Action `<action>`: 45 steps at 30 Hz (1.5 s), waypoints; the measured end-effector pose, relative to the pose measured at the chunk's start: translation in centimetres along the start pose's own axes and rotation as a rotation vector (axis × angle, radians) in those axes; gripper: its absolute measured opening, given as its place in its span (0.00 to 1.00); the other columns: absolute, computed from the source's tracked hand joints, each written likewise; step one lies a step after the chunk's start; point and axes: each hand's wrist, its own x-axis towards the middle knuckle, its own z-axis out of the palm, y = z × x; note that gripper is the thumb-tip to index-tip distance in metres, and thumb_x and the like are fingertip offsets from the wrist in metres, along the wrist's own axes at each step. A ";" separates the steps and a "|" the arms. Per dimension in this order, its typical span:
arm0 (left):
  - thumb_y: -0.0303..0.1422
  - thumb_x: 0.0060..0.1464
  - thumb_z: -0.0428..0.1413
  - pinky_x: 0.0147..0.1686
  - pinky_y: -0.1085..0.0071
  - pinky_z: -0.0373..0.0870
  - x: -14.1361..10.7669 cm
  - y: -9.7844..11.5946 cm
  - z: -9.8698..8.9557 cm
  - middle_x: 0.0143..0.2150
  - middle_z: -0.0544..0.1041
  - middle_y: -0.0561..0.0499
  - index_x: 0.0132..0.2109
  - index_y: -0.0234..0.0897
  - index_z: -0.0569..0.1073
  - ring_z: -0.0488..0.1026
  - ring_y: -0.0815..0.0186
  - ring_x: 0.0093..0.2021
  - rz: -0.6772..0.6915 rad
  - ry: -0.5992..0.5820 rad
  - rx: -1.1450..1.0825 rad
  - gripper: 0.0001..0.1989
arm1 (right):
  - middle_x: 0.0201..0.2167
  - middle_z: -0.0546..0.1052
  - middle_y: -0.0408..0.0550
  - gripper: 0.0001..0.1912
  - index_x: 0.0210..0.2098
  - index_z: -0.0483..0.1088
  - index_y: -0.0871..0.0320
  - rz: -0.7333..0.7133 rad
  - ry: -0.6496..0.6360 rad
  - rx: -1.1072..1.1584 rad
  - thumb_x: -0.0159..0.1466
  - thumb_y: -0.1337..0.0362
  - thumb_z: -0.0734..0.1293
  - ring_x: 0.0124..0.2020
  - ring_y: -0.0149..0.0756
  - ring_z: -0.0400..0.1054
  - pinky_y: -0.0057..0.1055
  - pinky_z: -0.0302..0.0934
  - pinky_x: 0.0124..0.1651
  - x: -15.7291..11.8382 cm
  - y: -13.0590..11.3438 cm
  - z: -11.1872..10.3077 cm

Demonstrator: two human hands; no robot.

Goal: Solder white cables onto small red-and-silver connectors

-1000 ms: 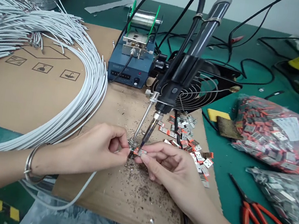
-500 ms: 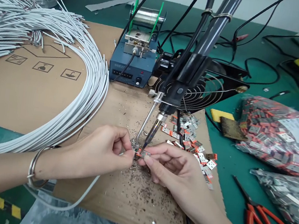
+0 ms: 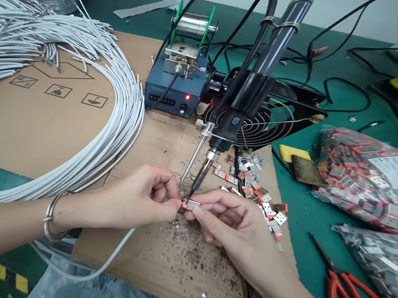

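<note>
- Red lamp (image 3: 187,97) on blue feeder box (image 3: 161,90), head view: bright now, dim half a second ago. Feed probably running.
- Left hand (image 3: 144,195) pinches white cable (image 3: 110,257); right hand (image 3: 236,226) pinches metal connector (image 3: 193,206) at iron tip (image 3: 195,188), over cardboard (image 3: 130,270), inboard of right edge.
- Tip contact too small to confirm.

1 silver-orange connector (image 3: 193,206) beneath soldering iron (image 3: 202,172)

The right hand (image 3: 237,228) holds a small connector (image 3: 193,205) (silver and orange) at the soldering iron (image 3: 228,126) tip.
</note>
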 end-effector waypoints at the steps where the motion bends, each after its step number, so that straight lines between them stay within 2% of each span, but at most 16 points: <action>1: 0.29 0.47 0.53 0.18 0.77 0.47 0.1 0.1 0.0 0.16 0.55 0.63 0.26 0.35 0.64 0.50 0.75 0.18 -0.002 -0.009 -0.006 0.05 | 0.19 0.77 0.46 0.07 0.27 0.75 0.59 -0.002 -0.009 0.007 0.48 0.65 0.73 0.14 0.23 0.60 0.19 0.54 0.14 0.0 0.0 -0.1; 8: 0.29 0.46 0.53 0.18 0.77 0.47 0.4 0.4 -0.4 0.16 0.56 0.62 0.26 0.34 0.65 0.50 0.75 0.18 -0.043 -0.067 -0.051 0.05 | 0.20 0.78 0.46 0.05 0.28 0.76 0.58 -0.014 -0.047 0.027 0.50 0.65 0.72 0.14 0.22 0.59 0.18 0.53 0.14 0.2 0.2 -0.2; 17: 0.29 0.46 0.53 0.18 0.77 0.47 0.5 -0.2 -0.4 0.16 0.56 0.62 0.26 0.35 0.64 0.50 0.75 0.18 -0.041 -0.027 -0.034 0.05 | 0.19 0.78 0.47 0.07 0.27 0.75 0.59 -0.004 -0.011 0.021 0.47 0.67 0.73 0.13 0.23 0.59 0.19 0.54 0.14 0.2 0.2 0.0; 27: 0.29 0.44 0.53 0.18 0.77 0.46 0.5 0.2 -0.2 0.15 0.55 0.63 0.25 0.35 0.64 0.49 0.76 0.17 -0.063 -0.024 -0.061 0.05 | 0.21 0.79 0.46 0.04 0.28 0.76 0.56 -0.024 -0.049 0.030 0.51 0.66 0.72 0.14 0.22 0.59 0.16 0.54 0.15 0.1 0.5 -0.4; 35: 0.29 0.44 0.53 0.18 0.77 0.47 0.4 0.4 -0.3 0.16 0.57 0.62 0.25 0.35 0.64 0.51 0.76 0.17 -0.087 -0.047 -0.087 0.04 | 0.22 0.79 0.46 0.06 0.30 0.76 0.55 -0.007 -0.072 0.048 0.52 0.63 0.72 0.19 0.22 0.64 0.14 0.54 0.18 0.2 0.8 -0.7; 45: 0.29 0.45 0.54 0.18 0.77 0.46 0.4 0.5 -0.2 0.16 0.57 0.63 0.25 0.35 0.64 0.51 0.76 0.17 -0.103 -0.050 -0.124 0.05 | 0.19 0.77 0.47 0.10 0.30 0.76 0.58 -0.001 -0.026 0.014 0.50 0.61 0.73 0.16 0.25 0.60 0.19 0.51 0.17 0.1 0.6 -0.5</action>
